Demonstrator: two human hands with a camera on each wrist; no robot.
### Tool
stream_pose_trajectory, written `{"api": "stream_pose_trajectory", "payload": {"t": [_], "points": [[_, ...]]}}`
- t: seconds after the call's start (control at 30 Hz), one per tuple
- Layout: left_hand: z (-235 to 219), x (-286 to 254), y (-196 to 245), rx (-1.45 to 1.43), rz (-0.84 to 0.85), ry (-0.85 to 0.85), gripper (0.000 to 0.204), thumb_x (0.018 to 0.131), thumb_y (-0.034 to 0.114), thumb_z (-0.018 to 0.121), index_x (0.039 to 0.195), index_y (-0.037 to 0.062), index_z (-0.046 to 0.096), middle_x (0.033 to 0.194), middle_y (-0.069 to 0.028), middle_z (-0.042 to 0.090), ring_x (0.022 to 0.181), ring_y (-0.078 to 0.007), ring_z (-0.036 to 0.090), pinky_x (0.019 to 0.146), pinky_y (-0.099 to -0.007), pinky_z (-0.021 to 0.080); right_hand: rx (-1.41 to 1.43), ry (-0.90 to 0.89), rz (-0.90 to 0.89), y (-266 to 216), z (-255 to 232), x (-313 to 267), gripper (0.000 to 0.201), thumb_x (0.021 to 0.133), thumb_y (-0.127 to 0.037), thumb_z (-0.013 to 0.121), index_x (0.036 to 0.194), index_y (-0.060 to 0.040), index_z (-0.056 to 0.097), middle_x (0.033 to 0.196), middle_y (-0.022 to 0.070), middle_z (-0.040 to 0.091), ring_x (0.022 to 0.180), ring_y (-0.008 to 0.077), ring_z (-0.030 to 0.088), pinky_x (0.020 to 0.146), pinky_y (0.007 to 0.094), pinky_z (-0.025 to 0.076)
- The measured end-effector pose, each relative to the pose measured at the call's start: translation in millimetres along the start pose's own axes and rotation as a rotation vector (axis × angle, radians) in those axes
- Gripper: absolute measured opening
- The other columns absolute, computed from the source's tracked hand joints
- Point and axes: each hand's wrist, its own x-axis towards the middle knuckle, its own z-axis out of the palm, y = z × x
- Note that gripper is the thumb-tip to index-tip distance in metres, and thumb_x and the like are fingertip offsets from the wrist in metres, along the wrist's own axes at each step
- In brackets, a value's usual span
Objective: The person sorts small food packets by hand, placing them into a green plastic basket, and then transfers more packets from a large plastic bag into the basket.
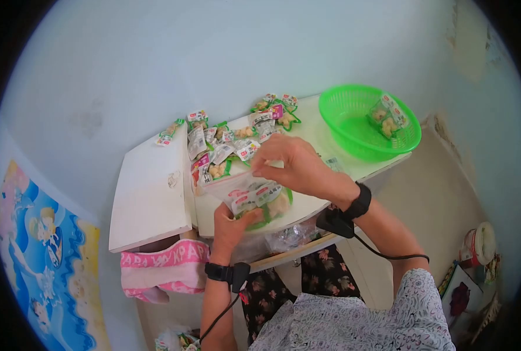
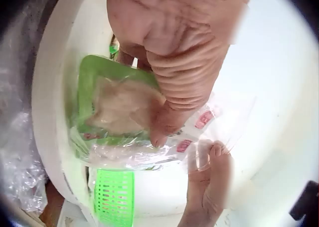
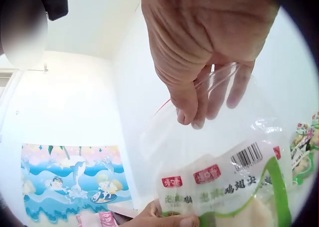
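Observation:
A clear plastic zip bag [image 3: 224, 132] is held up over the front of the white table [image 1: 213, 205]. Green-and-white snack packets [image 3: 212, 187] with pale pieces inside sit in its lower part. My left hand [image 1: 230, 229] grips the bag low down, its thumb [image 2: 162, 127] pressed across the packets. Up at the bag's mouth, my right hand [image 1: 300, 167] pinches the clear top edge between thumb and fingertips. A red line runs along that edge in the right wrist view.
Several loose snack packets [image 1: 213, 137] lie at the table's back. A green plastic basket [image 1: 333, 117] stands at the right with a packet [image 1: 387, 115] in it. Below the front edge is crinkled clear plastic [image 1: 292, 235]. A pink-and-white cloth [image 1: 164, 272] hangs at the left.

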Motion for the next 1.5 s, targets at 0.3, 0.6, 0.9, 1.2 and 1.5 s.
{"api": "stream_pose_trajectory", "payload": {"t": [0.3,0.6,0.9,1.2,1.5], "points": [[-4,5,17,-0.019,0.14,0.068,0.052,0.084,0.001,0.082,0.131,-0.0027,0.06,0.118,-0.0103,0.072,0.104,-0.0159,0.069,0.091,-0.0306,0.056,-0.142,0.018,-0.177,-23,-14,32,0.005,0.084,-0.01,0.076,0.088,-0.0085,0.073,0.085,0.0045,0.071,0.086,0.0258,0.065,0.073,0.0387,0.052],[0,0,22,-0.026,0.229,0.093,0.05,0.086,0.004,0.081,0.131,-0.001,0.061,0.121,-0.0093,0.07,0.109,-0.0152,0.066,0.096,-0.0314,0.053,-0.202,-0.09,-0.155,-17,-9,28,0.004,0.083,-0.014,0.072,0.083,-0.0096,0.071,0.079,0.0066,0.07,0.083,0.0294,0.067,0.07,0.0426,0.052],[-9,10,27,0.004,0.234,0.111,0.022,0.094,0.003,0.074,0.115,-0.0012,0.074,0.112,-0.0076,0.076,0.102,-0.0102,0.066,0.092,-0.026,0.052,0.06,0.092,0.02,8,-13,12,0.033,0.087,-0.019,0.08,0.117,-0.0078,0.072,0.115,0.0062,0.074,0.109,0.0227,0.068,0.092,0.0368,0.053],[-6,11,39,0.019,0.24,0.124,0.02,0.101,0.01,0.067,0.115,-0.0034,0.074,0.113,-0.0108,0.076,0.104,-0.0125,0.068,0.096,-0.0272,0.052,0.63,-0.045,0.442,62,16,-35,0.03,0.095,-0.017,0.076,0.12,-0.0002,0.073,0.109,0.0052,0.076,0.106,0.0127,0.067,0.094,0.0309,0.052],[-12,14,68,0.008,0.383,0.218,0.023,0.102,0.01,0.064,0.118,-0.0057,0.071,0.11,-0.0137,0.076,0.102,-0.0156,0.07,0.097,-0.0297,0.053,0.653,0.126,0.322,43,4,-17,0.02,0.098,-0.019,0.074,0.105,0.0001,0.078,0.097,0.0027,0.074,0.092,0.0088,0.066,0.084,0.0274,0.053]]}}
